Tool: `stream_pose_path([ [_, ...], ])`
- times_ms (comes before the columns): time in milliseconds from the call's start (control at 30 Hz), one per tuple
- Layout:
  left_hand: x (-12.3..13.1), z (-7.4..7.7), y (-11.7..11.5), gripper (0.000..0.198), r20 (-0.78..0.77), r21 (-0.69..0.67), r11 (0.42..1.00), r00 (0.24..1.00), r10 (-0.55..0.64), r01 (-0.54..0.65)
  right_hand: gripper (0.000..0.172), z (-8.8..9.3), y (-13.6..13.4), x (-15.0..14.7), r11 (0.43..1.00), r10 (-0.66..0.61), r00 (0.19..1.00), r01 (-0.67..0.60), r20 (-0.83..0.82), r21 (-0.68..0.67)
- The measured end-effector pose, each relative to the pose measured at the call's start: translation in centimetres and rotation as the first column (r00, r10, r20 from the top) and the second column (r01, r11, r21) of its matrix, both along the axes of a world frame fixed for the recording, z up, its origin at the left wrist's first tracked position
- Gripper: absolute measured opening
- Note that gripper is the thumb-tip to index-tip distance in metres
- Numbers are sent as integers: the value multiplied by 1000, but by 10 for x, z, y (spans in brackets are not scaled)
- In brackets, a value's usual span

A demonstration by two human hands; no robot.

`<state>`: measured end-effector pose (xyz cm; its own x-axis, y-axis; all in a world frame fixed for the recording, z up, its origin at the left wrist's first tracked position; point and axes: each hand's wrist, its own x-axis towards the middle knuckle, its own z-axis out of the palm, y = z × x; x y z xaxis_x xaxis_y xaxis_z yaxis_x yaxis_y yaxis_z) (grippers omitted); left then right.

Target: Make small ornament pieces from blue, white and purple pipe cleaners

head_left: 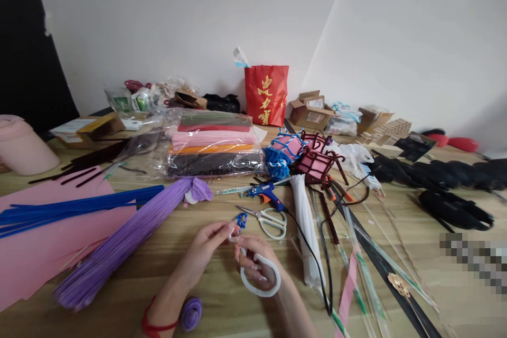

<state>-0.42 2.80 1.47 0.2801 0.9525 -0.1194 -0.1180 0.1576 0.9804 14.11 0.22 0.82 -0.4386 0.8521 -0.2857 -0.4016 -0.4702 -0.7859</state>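
A white pipe cleaner [273, 282] curls in a loop below my right hand [255, 253], and its other end runs up to the fingertips. My right hand is closed in a pinch on it. Against those fingertips, my left hand [214, 235] pinches the same pipe cleaner. A small blue curled pipe-cleaner piece [241, 220] shows just beyond the fingers; which hand holds it I cannot tell. White-handled scissors [272, 223] lie right past my hands, with a blue glue gun [267, 193] behind them. A purple coiled piece [191, 313] rests beside my left wrist.
Purple pipe cleaners [130, 243] and blue ones [79, 206] lie left on pink sheets [24, 269]. A white bundle [307, 232] and the glue gun's black cord [312, 253] lie right. Behind are bagged pipe cleaners [214, 140], wrapped lanterns [315, 162] and a red bag [267, 95].
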Motion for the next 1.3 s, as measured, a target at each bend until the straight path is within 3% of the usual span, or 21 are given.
stream_pose_path([
  [100,-1,1,1,21,-82,68,998,997,13,-7,31,-2,2,0,1000,-6,1000,6,27,-3],
  [267,1,-8,4,23,-304,224,971,940,154,-86,30,-10,6,-1,999,-47,999,47,21,-15],
  [367,4,-14,2,23,-402,360,923,871,283,-134,30,-15,6,-5,997,-74,997,74,36,8],
  [467,6,-18,1,21,-403,447,866,814,419,-225,29,-17,7,-10,995,-91,995,89,51,38],
  [533,7,-20,1,22,-356,373,884,836,417,-282,29,-18,7,-11,996,-90,995,89,44,25],
  [600,8,-20,1,26,-243,195,936,910,335,-293,28,-18,7,-10,997,-83,996,83,26,-6],
  [667,8,-19,1,33,-56,-9,973,972,228,-229,25,-17,8,-7,998,-38,998,35,-51,-56],
  [767,8,-15,0,33,241,-198,979,965,99,-51,25,-17,9,-1,990,45,965,-78,-259,-117],
  [867,8,-11,-2,27,407,-229,968,914,0,102,31,-19,10,2,985,54,934,-107,-354,-134],
  [1033,8,-10,-4,26,448,-224,957,891,-68,186,32,-19,10,3,979,111,885,-176,-452,-105],
  [1300,-1,-9,0,23,338,-172,984,941,22,39,26,-18,8,1,986,135,913,-163,-386,-40],
])
